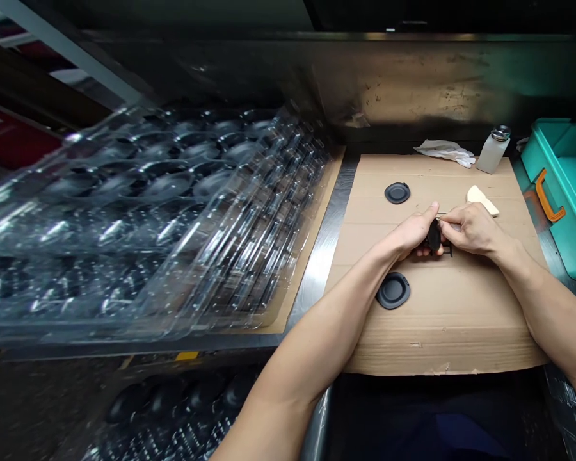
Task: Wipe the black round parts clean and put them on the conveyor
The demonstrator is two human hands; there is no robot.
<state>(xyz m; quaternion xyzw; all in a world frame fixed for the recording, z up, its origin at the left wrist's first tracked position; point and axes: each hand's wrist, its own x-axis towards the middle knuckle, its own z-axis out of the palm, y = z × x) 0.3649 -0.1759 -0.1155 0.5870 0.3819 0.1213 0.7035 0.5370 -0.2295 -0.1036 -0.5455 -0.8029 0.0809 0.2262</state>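
Over the middle of the cardboard sheet [441, 307], my left hand [416, 232] grips a small black plastic part [433, 235], tilted on its edge. My right hand [473, 229] meets it from the right, thumb and forefinger pinched at the part's upper edge. Whatever sits in that pinch is too small to name. Two similar black lids lie flat on the cardboard: one lid [397, 193] beyond my left hand, the other lid [392, 291] beside my left forearm. A cream-coloured sponge [482, 200] rests just behind my right hand.
Stacked clear plastic trays [125, 218] with dark round parts fill the left side. At the back stand a bottle [493, 151] and a crumpled white glove [445, 152]. A teal bin [564, 218] with an orange handle [548, 197] is at the right. More black parts [173, 410] lie low at left.
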